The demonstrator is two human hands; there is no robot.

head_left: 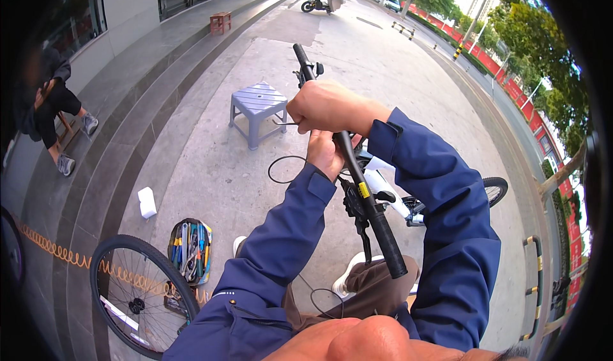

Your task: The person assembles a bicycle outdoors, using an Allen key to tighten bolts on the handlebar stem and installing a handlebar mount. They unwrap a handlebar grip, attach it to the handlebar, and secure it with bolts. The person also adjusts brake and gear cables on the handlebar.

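Observation:
A black bicycle handlebar (350, 160) runs diagonally in front of me, with grips and brake levers at both ends. My right hand (332, 107) is closed over its middle, gripping a hex key (285, 123) whose bent metal end sticks out to the left. Just below it, my left hand (325, 154) curls against the middle of the bar from beneath. Its fingertips are partly covered by the right hand, and the clamp is hidden too. The white bicycle frame (386, 185) lies beyond the bar, partly behind my right sleeve.
A grey-blue plastic stool (258, 102) stands ahead. At left are an open tool bag (189, 249), a loose wheel (142, 297), an orange coiled hose (60, 252) and a white box (147, 202). A person (54, 99) sits by the steps (137, 92).

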